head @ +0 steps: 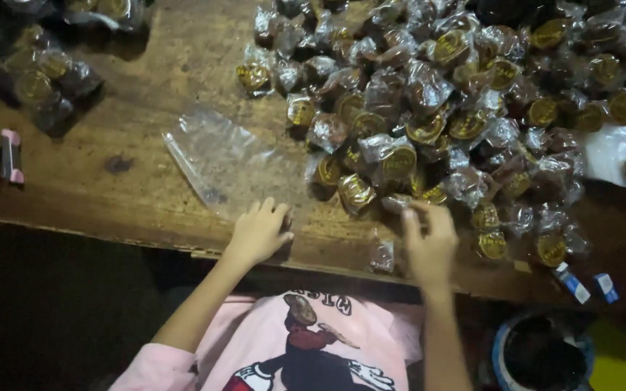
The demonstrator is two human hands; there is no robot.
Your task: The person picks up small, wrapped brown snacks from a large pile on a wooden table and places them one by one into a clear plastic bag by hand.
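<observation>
Wooden worktop (146, 181): left hand (259, 233), fingers curled loosely, resting on the near edge of an empty clear plastic bag (219, 156); right hand (429, 242), fingers spread, holding nothing, touching the near edge of a heap of clear-wrapped, gold-labelled sweets (429, 108).

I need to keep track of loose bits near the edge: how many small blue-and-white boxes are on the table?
2. Both lie at the table's near edge on the right: one blue-and-white box and a second just right of it. Others may be hidden under the wrapped sweets.
</observation>
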